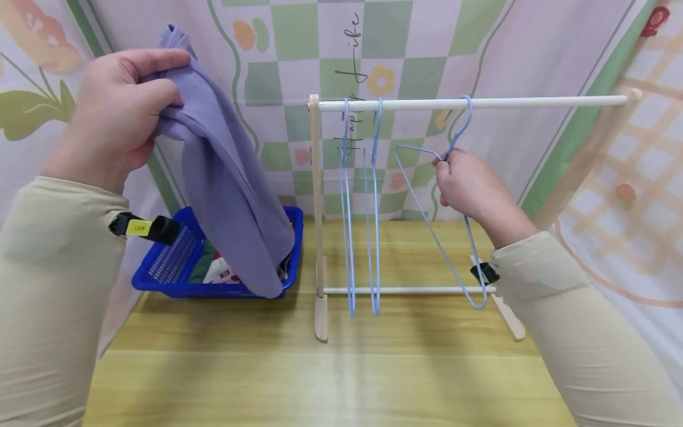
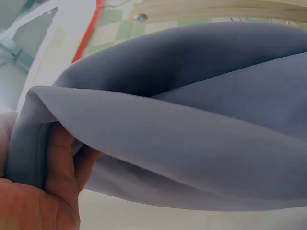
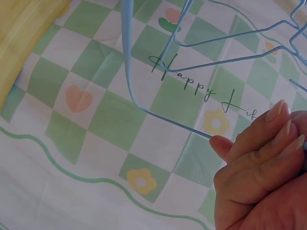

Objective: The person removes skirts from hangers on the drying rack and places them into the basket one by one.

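Note:
My left hand pinches a lavender-grey garment by its upper edge, at the left of the head view. The cloth hangs down in folds, its lower end over a blue basket. In the left wrist view, fingers go in under a fold of the cloth. My right hand grips a light blue wire hanger just below its hook, which is at the white rail. Two more blue hangers hang on the rail's left part. What kind of garment it is, I cannot tell.
The rail belongs to a wooden stand with a left post, a lower white bar and feet on the wooden table. Several other cloths lie in the basket. Behind hangs a checkered curtain.

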Available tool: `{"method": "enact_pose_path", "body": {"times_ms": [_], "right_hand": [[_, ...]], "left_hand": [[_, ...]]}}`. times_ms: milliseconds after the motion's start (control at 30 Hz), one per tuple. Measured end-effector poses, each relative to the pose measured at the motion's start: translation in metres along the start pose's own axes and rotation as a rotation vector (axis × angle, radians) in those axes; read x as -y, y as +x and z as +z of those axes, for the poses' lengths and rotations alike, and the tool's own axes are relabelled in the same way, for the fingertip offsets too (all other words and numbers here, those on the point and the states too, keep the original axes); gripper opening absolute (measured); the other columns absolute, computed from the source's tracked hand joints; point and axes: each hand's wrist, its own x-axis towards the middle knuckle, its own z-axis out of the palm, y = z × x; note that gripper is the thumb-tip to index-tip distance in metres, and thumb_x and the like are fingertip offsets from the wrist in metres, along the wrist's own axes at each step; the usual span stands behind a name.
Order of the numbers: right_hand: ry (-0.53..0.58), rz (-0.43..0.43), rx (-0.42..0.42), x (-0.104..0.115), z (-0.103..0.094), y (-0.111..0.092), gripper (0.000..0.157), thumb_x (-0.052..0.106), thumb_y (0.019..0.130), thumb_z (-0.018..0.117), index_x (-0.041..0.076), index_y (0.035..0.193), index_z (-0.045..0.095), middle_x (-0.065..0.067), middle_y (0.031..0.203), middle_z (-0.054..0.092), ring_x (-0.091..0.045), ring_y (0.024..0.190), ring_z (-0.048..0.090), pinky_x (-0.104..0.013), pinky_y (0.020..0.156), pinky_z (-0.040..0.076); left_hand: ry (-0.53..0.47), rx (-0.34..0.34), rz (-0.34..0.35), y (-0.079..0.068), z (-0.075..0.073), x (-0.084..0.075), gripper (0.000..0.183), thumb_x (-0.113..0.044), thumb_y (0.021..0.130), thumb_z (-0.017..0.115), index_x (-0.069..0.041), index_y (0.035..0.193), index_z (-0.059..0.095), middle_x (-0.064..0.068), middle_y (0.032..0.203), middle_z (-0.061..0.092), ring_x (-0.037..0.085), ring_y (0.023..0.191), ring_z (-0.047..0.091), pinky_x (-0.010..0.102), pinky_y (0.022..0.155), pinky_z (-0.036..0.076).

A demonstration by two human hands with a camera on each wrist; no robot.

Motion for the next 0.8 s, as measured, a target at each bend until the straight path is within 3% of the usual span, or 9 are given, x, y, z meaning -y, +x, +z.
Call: {"method": "enact_pose_path", "body": {"times_ms": [300, 567, 800], "right_hand": [[-0.004, -0.001, 0.002, 0.001, 0.0, 0.0, 0.055, 0.03, 0.11, 0.021, -0.002, 0.147, 0.047, -0.008, 0.077, 0.066, -0.03, 0.074, 0.054, -0.041, 0.068, 0.04], [-0.004, -0.001, -0.004, -0.002, 0.0, 0.0, 0.054, 0.032, 0.111, 0.021, -0.002, 0.142, 0.05, -0.009, 0.078, 0.067, -0.031, 0.075, 0.055, -0.042, 0.067, 0.041], [0.01, 0.014, 0.007, -0.001, 0.0, 0.0, 0.055, 0.032, 0.111, 0.021, 0.0, 0.148, 0.047, -0.009, 0.078, 0.066, -0.029, 0.072, 0.053, -0.041, 0.066, 0.04]], "left_hand": [[-0.136, 0.033, 0.053, 0.015, 0.029, 0.016, 0.056, 0.019, 0.092, 0.045, -0.004, 0.138, 0.066, 0.007, 0.146, 0.044, 0.018, 0.097, 0.059, 0.018, 0.062, 0.056], [-0.168, 0.093, 0.067, 0.026, 0.054, 0.033, 0.059, 0.021, 0.092, 0.042, -0.002, 0.142, 0.062, 0.006, 0.159, 0.039, 0.02, 0.135, 0.044, 0.018, 0.076, 0.056], [-0.232, 0.094, 0.067, 0.03, 0.056, 0.047, 0.061, 0.023, 0.09, 0.041, -0.002, 0.141, 0.064, 0.005, 0.157, 0.041, 0.02, 0.129, 0.045, 0.019, 0.069, 0.053]]}}
